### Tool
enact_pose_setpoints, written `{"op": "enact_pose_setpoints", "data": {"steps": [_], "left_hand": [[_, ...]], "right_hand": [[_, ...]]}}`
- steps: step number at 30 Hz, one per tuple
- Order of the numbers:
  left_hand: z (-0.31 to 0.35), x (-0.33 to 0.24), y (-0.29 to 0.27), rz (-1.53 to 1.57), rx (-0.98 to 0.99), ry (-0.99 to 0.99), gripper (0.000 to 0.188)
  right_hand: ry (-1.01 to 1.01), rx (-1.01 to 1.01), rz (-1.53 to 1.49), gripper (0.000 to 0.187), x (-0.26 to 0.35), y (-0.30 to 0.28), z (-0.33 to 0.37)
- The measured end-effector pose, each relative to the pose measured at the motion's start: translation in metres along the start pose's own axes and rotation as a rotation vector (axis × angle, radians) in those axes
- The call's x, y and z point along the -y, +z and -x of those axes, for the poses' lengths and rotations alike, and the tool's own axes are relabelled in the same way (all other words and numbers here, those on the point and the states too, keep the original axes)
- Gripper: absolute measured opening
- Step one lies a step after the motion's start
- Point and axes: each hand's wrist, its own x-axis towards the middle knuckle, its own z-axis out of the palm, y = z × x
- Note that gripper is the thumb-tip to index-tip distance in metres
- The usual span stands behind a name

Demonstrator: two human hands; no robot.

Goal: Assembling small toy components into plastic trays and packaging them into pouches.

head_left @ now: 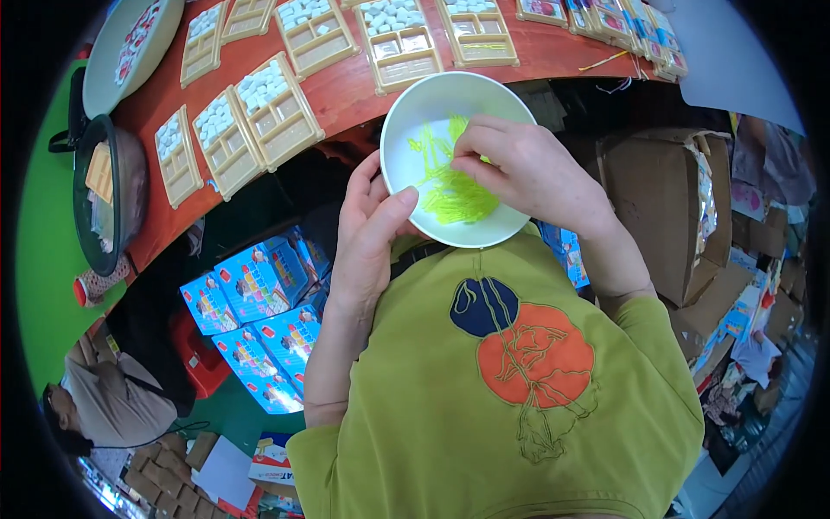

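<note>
A white bowl (399, 138) is held over the table's near edge, in front of my body. Inside it lies a loose heap of thin neon yellow-green plastic pieces (460, 201). My left hand (373, 212) grips the bowl's left side, thumb over the rim. Reaching into the bowl from the right, my right hand (519, 164) has thumb and fingers pinched together just above the pieces; whatever is between the fingertips is hidden. Beyond the bowl stands a beige compartment tray (477, 28) with white cubes and a thin yellow-green piece in it.
More beige trays (278, 121) with white cubes line the red table (346, 111). At left are a large bowl (102, 86) of red and white bits and a dark-rimmed tub (105, 216). Packaged packs (605, 22) lie far right. Blue boxes (259, 285) and an open carton (648, 208) flank me. Another person (121, 398) is lower left.
</note>
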Motion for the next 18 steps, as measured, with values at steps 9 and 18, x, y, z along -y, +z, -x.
{"op": "enact_pose_setpoints", "data": {"steps": [9,18], "left_hand": [[0.019,0.011,-0.025,0.049,-0.072,-0.056,0.070],[0.021,0.009,-0.031,0.065,-0.106,-0.036,0.069]], "right_hand": [[0.155,-0.478,-0.598,0.016,-0.035,0.008,-0.070],[0.080,-0.468,-0.144,0.017,-0.054,0.032,-0.074]]}}
